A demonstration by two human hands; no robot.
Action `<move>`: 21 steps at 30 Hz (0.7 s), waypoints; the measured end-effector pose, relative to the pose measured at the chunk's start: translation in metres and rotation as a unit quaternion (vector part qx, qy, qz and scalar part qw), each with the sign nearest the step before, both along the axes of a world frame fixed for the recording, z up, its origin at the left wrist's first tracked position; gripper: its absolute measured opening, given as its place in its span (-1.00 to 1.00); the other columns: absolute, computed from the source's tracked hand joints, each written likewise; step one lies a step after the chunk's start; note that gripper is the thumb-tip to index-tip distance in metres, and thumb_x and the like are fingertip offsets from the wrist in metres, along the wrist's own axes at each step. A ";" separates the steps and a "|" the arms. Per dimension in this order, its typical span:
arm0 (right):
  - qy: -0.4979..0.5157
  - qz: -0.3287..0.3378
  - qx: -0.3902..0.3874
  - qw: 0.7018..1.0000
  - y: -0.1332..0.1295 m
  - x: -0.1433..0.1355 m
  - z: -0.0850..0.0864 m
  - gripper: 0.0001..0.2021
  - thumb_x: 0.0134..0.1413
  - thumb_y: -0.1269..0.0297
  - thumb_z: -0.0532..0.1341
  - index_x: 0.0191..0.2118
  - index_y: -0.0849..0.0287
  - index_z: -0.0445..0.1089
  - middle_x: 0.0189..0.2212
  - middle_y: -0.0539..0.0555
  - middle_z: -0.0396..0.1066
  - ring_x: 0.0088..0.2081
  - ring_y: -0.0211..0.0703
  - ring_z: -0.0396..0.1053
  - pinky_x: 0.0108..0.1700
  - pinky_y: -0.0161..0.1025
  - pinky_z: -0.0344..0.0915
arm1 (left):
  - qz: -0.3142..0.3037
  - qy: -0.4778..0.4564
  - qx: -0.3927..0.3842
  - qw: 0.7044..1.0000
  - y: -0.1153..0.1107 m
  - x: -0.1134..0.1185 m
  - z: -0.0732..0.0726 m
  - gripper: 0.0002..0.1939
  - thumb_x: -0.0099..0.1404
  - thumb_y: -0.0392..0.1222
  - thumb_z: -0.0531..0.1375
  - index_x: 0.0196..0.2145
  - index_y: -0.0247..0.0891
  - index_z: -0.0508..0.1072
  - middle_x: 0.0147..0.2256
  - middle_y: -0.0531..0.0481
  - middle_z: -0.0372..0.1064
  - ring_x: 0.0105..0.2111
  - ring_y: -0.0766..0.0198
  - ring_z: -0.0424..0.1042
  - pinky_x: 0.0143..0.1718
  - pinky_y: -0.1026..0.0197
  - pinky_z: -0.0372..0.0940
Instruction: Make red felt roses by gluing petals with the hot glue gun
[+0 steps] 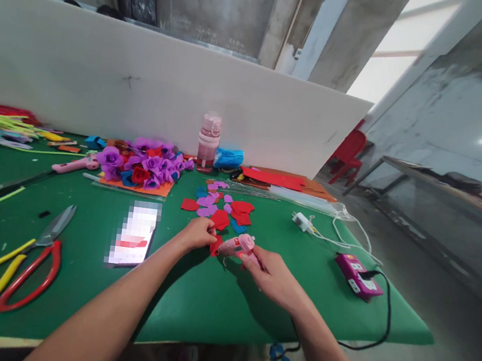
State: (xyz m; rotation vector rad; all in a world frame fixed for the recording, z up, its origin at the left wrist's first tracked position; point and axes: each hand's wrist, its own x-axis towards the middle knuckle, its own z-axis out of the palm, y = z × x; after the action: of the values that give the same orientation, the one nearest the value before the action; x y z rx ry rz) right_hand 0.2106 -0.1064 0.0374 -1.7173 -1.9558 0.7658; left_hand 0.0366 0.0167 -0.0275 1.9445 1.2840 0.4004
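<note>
Over the middle of the green table, my left hand [197, 234] pinches a small red petal [215, 246]. My right hand [271, 271] is wrapped round a pink glue gun [236, 244], its nozzle tip touching or very close to the red petal. Just beyond my hands lie loose petals: purple ones [207, 201], a red stack [241, 211] and a blue one [237, 226]. Further back on the left, finished purple, red and blue flowers [142, 162] are heaped on an orange sheet [134, 188].
Yellow-and-red-handled scissors [33, 260] and a phone [134, 235] lie left. A pink bottle [209, 142] stands by the white partition [169, 84]. On the right are a purple power strip [359, 276], a white charger [302, 222] and cables. Another pink glue gun [76, 164] lies left.
</note>
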 end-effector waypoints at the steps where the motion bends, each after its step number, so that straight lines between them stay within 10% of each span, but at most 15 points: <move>1: -0.002 0.002 0.001 1.000 0.000 0.000 0.000 -0.65 0.16 0.10 -0.03 -0.39 0.25 0.33 -0.55 0.00 0.29 -0.53 -0.29 0.14 -0.48 -0.34 0.00 | -0.002 -0.001 -0.001 1.000 0.000 0.000 0.000 -0.96 -0.15 -0.31 0.11 -0.63 -0.29 0.35 -0.64 0.07 0.30 -0.57 0.34 0.24 -0.56 0.31 0.01; 21: -0.006 0.003 0.007 1.000 -0.001 -0.002 0.003 -0.69 0.15 0.15 -0.02 -0.37 0.25 0.34 -0.53 0.02 0.32 -0.52 -0.28 0.15 -0.48 -0.34 0.00 | 0.000 -0.008 -0.009 1.000 -0.001 0.001 0.001 -0.98 -0.15 -0.31 0.11 -0.64 -0.29 0.34 -0.64 0.08 0.28 -0.57 0.35 0.23 -0.58 0.32 -0.01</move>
State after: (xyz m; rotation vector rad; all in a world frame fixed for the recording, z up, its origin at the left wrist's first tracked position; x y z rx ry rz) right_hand 0.2090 -0.1071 0.0409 -1.7138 -1.9699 0.7443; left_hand 0.0371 0.0160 -0.0262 1.9222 1.2726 0.4026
